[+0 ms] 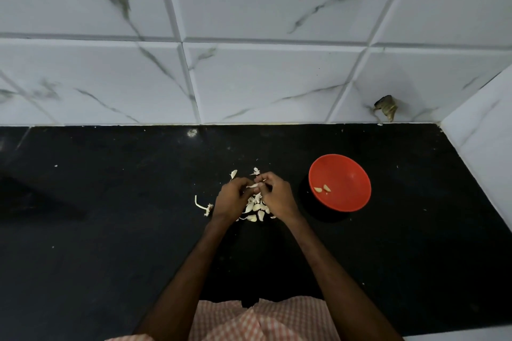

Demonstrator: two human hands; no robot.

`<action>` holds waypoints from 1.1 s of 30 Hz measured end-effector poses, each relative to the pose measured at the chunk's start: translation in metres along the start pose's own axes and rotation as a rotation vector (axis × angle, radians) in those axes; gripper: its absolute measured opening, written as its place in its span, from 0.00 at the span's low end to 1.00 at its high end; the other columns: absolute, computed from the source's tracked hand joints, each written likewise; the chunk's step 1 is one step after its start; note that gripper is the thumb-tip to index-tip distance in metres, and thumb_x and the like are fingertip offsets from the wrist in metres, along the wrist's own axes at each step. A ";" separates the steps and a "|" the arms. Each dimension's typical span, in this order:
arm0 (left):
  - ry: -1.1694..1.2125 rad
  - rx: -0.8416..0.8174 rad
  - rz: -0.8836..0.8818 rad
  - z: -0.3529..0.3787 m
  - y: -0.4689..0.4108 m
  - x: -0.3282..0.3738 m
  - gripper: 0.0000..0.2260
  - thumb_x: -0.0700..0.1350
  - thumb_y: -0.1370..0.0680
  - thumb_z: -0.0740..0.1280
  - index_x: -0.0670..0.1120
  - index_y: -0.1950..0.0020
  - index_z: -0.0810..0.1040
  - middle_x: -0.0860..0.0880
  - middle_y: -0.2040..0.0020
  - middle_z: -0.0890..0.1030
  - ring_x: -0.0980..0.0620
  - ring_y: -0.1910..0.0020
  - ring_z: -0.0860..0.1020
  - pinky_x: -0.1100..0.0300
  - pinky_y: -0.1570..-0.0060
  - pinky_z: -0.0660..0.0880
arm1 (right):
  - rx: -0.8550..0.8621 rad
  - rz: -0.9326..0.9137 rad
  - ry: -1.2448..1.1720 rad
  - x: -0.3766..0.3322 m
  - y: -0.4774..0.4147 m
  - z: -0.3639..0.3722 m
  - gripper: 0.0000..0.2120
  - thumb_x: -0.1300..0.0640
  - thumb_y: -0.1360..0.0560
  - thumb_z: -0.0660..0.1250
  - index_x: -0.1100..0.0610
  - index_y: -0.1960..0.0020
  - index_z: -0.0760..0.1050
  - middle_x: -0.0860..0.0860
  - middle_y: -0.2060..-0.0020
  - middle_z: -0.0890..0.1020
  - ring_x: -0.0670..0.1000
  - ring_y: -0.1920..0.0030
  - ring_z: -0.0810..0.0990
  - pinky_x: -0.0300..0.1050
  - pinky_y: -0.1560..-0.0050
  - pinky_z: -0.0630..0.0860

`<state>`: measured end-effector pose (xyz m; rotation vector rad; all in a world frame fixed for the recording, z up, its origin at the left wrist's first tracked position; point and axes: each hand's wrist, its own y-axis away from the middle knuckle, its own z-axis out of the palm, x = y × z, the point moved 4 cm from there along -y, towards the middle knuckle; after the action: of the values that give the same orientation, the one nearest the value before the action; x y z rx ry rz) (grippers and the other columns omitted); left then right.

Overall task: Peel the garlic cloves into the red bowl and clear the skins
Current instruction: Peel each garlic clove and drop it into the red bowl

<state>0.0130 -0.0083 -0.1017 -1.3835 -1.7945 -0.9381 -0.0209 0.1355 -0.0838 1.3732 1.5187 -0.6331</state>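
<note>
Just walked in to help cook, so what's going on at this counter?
A person is peeling garlic on the black counter. The left hand and right hand together pinch one clove above a pile of cloves and skins. Two peeled cloves lie in the red bowl, to the right of the hands.

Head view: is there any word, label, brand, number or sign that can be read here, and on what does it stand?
None: no text is visible anywhere.
The bowl, the counter, the tiles and the shirt bear no words, labels or numbers.
</note>
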 end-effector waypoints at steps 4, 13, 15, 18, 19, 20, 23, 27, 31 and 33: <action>0.005 0.073 -0.078 -0.008 -0.001 -0.002 0.09 0.55 0.20 0.68 0.53 0.49 0.85 0.56 0.58 0.85 0.56 0.58 0.83 0.53 0.53 0.79 | 0.063 0.014 -0.034 0.000 0.001 -0.006 0.06 0.64 0.21 0.68 0.57 0.45 0.78 0.51 0.54 0.85 0.43 0.62 0.83 0.33 0.62 0.77; -0.273 -0.004 -0.087 -0.007 0.004 0.008 0.23 0.54 0.19 0.67 0.53 0.25 0.70 0.51 0.34 0.77 0.49 0.37 0.77 0.49 0.42 0.76 | 0.108 0.056 -0.274 0.007 0.005 -0.013 0.05 0.63 0.24 0.73 0.63 0.49 0.80 0.55 0.58 0.86 0.53 0.61 0.86 0.49 0.57 0.85; -0.276 -0.008 0.044 -0.006 0.006 0.020 0.22 0.54 0.19 0.67 0.53 0.25 0.70 0.54 0.33 0.74 0.52 0.38 0.77 0.50 0.43 0.76 | 0.115 0.071 -0.327 0.007 0.005 -0.014 0.06 0.60 0.23 0.73 0.62 0.50 0.80 0.55 0.59 0.87 0.54 0.59 0.87 0.48 0.58 0.84; -0.191 -0.047 0.174 -0.003 0.009 0.032 0.14 0.51 0.19 0.68 0.54 0.33 0.78 0.56 0.42 0.80 0.56 0.46 0.80 0.51 0.46 0.78 | 0.131 0.091 -0.373 0.007 0.004 -0.016 0.10 0.54 0.23 0.73 0.61 0.51 0.80 0.54 0.60 0.86 0.50 0.59 0.86 0.42 0.63 0.81; -0.156 -0.052 0.178 -0.002 0.010 0.033 0.13 0.51 0.20 0.69 0.53 0.36 0.79 0.57 0.45 0.81 0.56 0.49 0.80 0.51 0.48 0.78 | 0.125 0.092 -0.362 0.006 0.004 -0.016 0.10 0.53 0.23 0.73 0.61 0.52 0.80 0.53 0.60 0.86 0.48 0.60 0.85 0.40 0.64 0.79; -0.115 -0.049 0.166 -0.002 0.011 0.033 0.11 0.51 0.20 0.70 0.53 0.38 0.81 0.57 0.48 0.82 0.56 0.51 0.81 0.51 0.49 0.78 | 0.117 0.095 -0.353 0.007 0.004 -0.015 0.11 0.52 0.23 0.73 0.60 0.54 0.80 0.52 0.61 0.86 0.46 0.61 0.84 0.39 0.65 0.77; -0.001 -0.022 0.112 -0.003 0.012 0.030 0.06 0.50 0.21 0.70 0.51 0.46 0.82 0.55 0.55 0.85 0.54 0.57 0.82 0.51 0.53 0.79 | 0.097 0.082 -0.345 0.007 0.006 -0.011 0.11 0.51 0.22 0.71 0.60 0.56 0.80 0.50 0.63 0.85 0.43 0.62 0.82 0.39 0.63 0.75; 0.090 -0.023 0.091 -0.002 0.013 0.028 0.04 0.47 0.20 0.70 0.52 0.55 0.81 0.59 0.61 0.84 0.57 0.69 0.80 0.61 0.64 0.76 | 0.084 -0.037 -0.056 -0.002 0.008 -0.013 0.11 0.50 0.19 0.67 0.57 0.54 0.79 0.51 0.61 0.85 0.49 0.58 0.84 0.48 0.55 0.80; 0.171 -0.078 0.048 -0.001 0.012 0.030 0.07 0.41 0.19 0.68 0.46 0.56 0.79 0.51 0.64 0.83 0.60 0.72 0.75 0.66 0.67 0.71 | -0.002 -0.178 0.443 -0.016 0.012 -0.014 0.17 0.46 0.15 0.55 0.55 0.43 0.78 0.51 0.55 0.85 0.52 0.54 0.84 0.54 0.51 0.79; 0.196 -0.128 0.025 0.003 0.011 0.033 0.10 0.39 0.17 0.65 0.47 0.58 0.77 0.52 0.65 0.79 0.62 0.71 0.73 0.66 0.66 0.68 | 0.048 -0.230 0.559 -0.022 0.013 -0.017 0.19 0.46 0.14 0.53 0.55 0.43 0.79 0.52 0.57 0.85 0.53 0.54 0.84 0.52 0.52 0.79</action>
<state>0.0165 0.0121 -0.0732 -1.3375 -1.5913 -1.1515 -0.0156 0.1436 -0.0548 1.5000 2.1403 -0.4412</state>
